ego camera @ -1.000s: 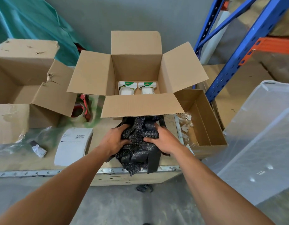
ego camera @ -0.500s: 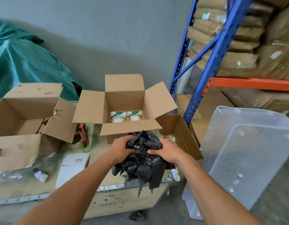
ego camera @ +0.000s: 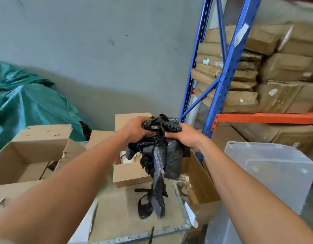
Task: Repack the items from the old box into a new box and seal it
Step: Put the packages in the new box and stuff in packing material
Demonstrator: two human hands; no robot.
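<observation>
I hold a bunched sheet of black bubble wrap [ego camera: 159, 152] up in the air with both hands. My left hand [ego camera: 136, 129] grips its top from the left, my right hand [ego camera: 183, 136] from the right. The wrap's loose end hangs down to the wooden table top [ego camera: 120, 213]. Behind and below it stands the new cardboard box [ego camera: 132, 171] with its flaps open; its contents are mostly hidden by the wrap and my arms. The torn old box [ego camera: 29, 155] sits open at the left.
A small open cardboard tray [ego camera: 201, 189] hangs at the table's right edge. Right of it stands a clear plastic bin [ego camera: 268, 175]. A blue and orange rack [ego camera: 224, 81] holds stacked brown parcels. A green tarp [ego camera: 25, 106] lies at the back left.
Both hands have lifted the black bubble wrap from the table's front edge up above the new box. The view has tilted upward.
</observation>
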